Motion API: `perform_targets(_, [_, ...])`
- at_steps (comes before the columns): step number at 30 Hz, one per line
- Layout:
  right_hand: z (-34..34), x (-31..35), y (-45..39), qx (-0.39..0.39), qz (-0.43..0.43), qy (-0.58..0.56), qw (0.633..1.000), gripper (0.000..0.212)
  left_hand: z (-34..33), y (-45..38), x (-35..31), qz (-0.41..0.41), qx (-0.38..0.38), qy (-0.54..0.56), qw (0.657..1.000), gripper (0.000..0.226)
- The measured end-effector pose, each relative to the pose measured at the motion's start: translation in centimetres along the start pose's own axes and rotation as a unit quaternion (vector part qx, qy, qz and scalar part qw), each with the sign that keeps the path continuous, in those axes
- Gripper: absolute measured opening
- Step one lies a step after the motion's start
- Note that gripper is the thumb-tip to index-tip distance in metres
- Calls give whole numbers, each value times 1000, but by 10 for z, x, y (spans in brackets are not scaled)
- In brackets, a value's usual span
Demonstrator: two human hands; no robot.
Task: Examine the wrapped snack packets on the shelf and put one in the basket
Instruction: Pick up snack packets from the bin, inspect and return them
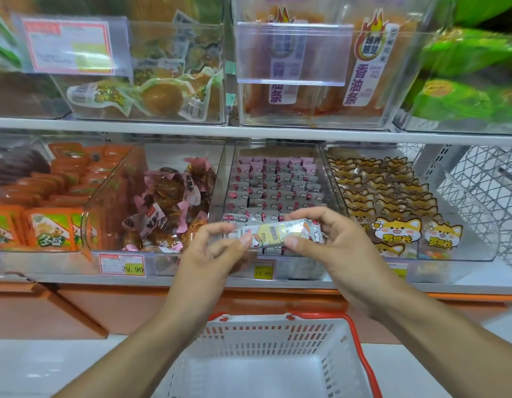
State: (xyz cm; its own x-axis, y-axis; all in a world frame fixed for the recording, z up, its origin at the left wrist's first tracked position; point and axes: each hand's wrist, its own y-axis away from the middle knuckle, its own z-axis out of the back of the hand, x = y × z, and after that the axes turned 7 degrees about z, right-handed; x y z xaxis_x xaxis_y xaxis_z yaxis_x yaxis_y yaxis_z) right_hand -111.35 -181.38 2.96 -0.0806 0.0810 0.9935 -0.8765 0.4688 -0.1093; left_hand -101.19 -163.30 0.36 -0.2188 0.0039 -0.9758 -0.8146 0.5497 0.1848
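Left hand (211,251): raised in front of the basket (277,334), above its far rim, palm turned inward, thumb and fingertips pinching the left end of a snack packet (280,232). Other fingers loosely curled.

Right hand (332,239): level with the left, above the basket's far right corner, thumb under and fingers (303,215) over the packet's right end, curled round it.

Forearms: both bare, rising from the near corners of the basket and converging toward the packet, held horizontally between the two hands.
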Motion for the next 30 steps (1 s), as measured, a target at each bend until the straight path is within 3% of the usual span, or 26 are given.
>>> perform_targets(2, [-1,-1,0,-3,-4,-25,1000,35,2,3,-2,-58,-3,-90,994,72])
perform_targets(7, [-5,-2,0,21,-20,-65,997,48,5,6,-3,-104,-8,-99,990,35])
perform_targets(10, [-1,3,-1,42,-4,-27,999,57,7,4,-4,-63,-18,-46,997,31])
perform_targets(13, [2,8,0,121,41,44,991,70,7,0,-5,0,-23,-4,1000,38])
perform_targets(17, [-1,5,2,107,68,93,988,41,6,2,-5,51,0,6,999,41])
perform_targets(20, [-3,1,1,61,16,33,997,34,6,5,-4,12,26,5,1000,41])
perform_targets(23, [-5,-2,-2,35,-58,-27,997,46,5,6,-4,-32,26,-34,999,60])
perform_targets(27, [-4,-2,-6,38,-128,-63,989,56,6,5,-2,-53,7,-41,998,50])
perform_targets(30, [-2,-1,-8,58,-166,-60,983,52,8,4,-1,-67,15,-59,996,46])
